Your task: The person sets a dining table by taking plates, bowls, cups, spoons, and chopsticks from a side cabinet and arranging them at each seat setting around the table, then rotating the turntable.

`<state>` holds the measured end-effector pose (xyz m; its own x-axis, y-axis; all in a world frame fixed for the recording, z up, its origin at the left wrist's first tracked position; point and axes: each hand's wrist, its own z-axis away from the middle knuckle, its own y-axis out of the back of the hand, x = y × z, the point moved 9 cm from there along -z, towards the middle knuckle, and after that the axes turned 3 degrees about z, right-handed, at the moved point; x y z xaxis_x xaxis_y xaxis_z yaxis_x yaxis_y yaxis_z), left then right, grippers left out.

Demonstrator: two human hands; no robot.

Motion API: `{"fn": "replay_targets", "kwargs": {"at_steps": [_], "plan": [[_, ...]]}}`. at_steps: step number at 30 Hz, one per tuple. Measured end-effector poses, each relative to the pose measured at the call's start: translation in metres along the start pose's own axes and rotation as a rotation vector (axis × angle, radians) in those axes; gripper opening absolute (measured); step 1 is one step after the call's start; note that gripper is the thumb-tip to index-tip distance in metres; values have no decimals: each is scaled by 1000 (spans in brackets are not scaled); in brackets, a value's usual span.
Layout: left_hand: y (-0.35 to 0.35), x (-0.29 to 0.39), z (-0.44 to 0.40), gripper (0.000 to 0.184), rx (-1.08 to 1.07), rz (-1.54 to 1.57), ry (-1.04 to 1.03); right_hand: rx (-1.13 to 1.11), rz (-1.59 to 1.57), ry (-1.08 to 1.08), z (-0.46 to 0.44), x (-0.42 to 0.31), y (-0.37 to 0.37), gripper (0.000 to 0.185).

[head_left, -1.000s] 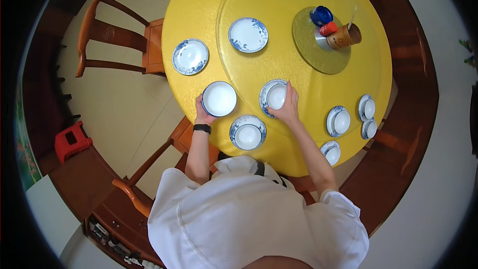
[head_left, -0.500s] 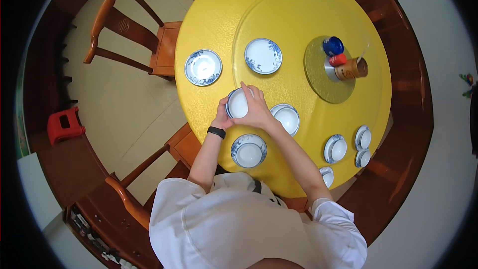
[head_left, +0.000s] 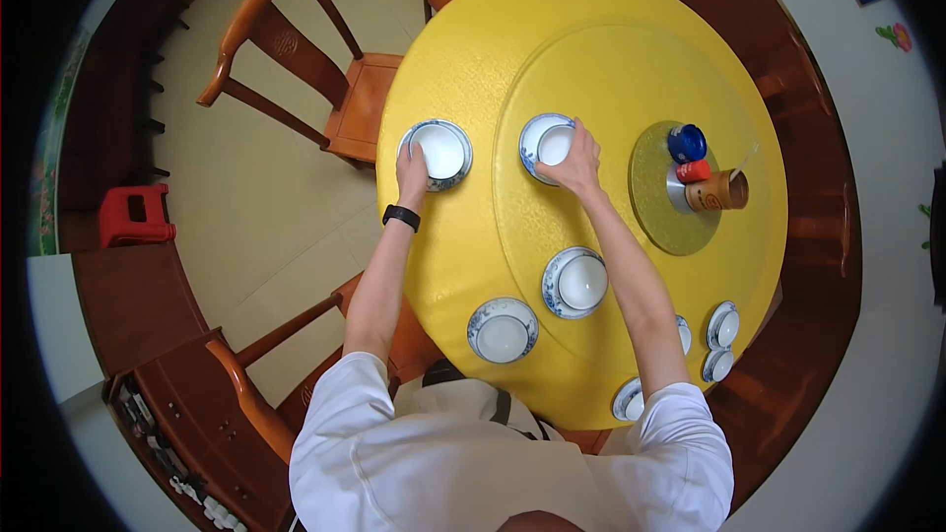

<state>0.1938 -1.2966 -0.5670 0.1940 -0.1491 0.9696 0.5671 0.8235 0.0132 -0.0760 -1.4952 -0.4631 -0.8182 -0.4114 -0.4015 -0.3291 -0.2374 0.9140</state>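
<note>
With my left hand (head_left: 412, 175) I grip the near-left rim of a white bowl (head_left: 438, 152). This bowl is over a blue-patterned plate (head_left: 460, 173) near the table's left edge; whether it touches the plate I cannot tell. My right hand (head_left: 576, 166) has its thumb and fingers around a second white bowl (head_left: 554, 145), over another blue-patterned plate (head_left: 530, 141). Closer to me, one bowl (head_left: 583, 282) sits on a plate (head_left: 553, 299), and another bowl (head_left: 502, 339) rests on a plate (head_left: 477, 317).
The round table has a yellow cloth (head_left: 443, 246) and a large clear turntable. On a small round stand (head_left: 650, 207) are a blue can (head_left: 687, 143), a red item (head_left: 694, 171) and a brown cup (head_left: 724, 190). Several dish sets lie right. Wooden chairs (head_left: 367, 103) surround the table; a red stool (head_left: 136, 215) stands left.
Stacked or single at first, the bowls in my hands were together between the plates. Now my hands are apart, each with a bowl over a separate plate. The view has shifted.
</note>
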Motion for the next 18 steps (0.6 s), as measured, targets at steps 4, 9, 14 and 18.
{"fn": "replay_targets", "kwargs": {"at_steps": [4, 9, 14, 18], "plan": [[5, 19, -7, 39, 102, -455, -139, -37, 9, -49, -15, 15, -16, 111], [3, 5, -7, 39, 172, -596, -95, -28, 34, -33, -26, 16, -23, 109], [5, -4, -14, 35, 182, -702, -44, -114, 41, -85, -14, 19, -21, 121], [8, -18, -15, 34, 134, -730, 12, 112, -76, 24, 33, 12, 30, 110]]}}
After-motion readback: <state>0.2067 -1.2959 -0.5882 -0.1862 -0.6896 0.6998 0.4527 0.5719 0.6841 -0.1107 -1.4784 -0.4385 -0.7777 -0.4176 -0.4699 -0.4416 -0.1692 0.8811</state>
